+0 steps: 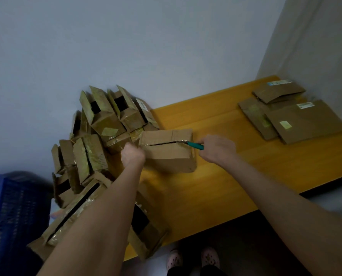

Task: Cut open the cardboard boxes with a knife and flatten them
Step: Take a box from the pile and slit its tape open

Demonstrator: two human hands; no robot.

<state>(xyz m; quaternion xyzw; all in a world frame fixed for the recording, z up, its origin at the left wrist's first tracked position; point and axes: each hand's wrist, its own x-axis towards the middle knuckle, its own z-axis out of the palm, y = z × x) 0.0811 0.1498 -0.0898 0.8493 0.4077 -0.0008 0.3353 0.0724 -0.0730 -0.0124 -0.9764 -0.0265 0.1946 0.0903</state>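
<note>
A brown cardboard box (170, 156) stands on the yellow table (216, 188) near its middle. A dark slit runs along the box's top seam from the left end to near the right end. My left hand (132, 156) grips the box's left end. My right hand (216, 149) holds a knife with a green handle (195, 145); its blade tip sits in the seam at the right end of the slit.
A heap of several opened, taped boxes (98, 140) fills the table's left end and hangs over its edge. Flattened boxes (293, 116) lie stacked at the far right corner. A blue plastic crate (12, 222) stands low on the left. Walls close in behind and to the right.
</note>
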